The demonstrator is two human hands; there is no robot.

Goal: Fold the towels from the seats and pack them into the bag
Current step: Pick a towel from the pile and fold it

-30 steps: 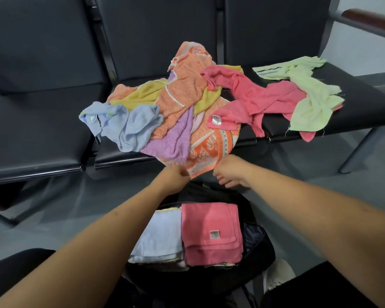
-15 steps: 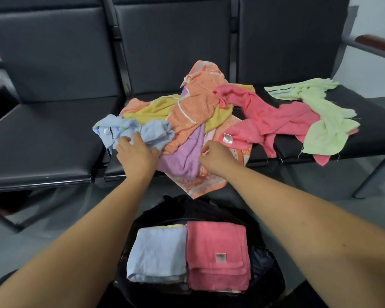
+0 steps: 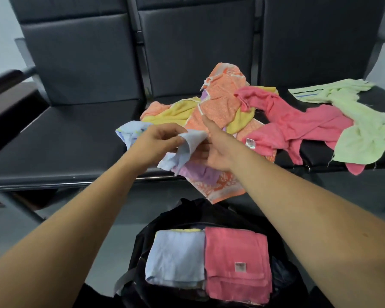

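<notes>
A heap of crumpled towels lies on the middle black seat (image 3: 80, 138): orange patterned (image 3: 222, 103), yellow (image 3: 178, 110), purple (image 3: 198, 172), pink (image 3: 298, 125) and pale green (image 3: 360, 121). My left hand (image 3: 158, 143) pinches a corner of the light blue towel (image 3: 187, 147), lifted off the heap. Just right of that corner is my right hand (image 3: 218, 147), fingers spread, palm toward the cloth, holding nothing. Below on the floor, the open black bag (image 3: 187, 214) holds a folded light blue towel (image 3: 176, 258) and a folded pink towel (image 3: 236, 263) side by side.
Three joined black seats with tall backrests (image 3: 198, 52) fill the view. A dark armrest (image 3: 7, 90) sits at the left end. The grey floor (image 3: 27, 223) surrounds the bag.
My left hand closed on the light blue towel and raised its corner. My right hand left the purple towel and moved up beside it, opening. The view shifted left.
</notes>
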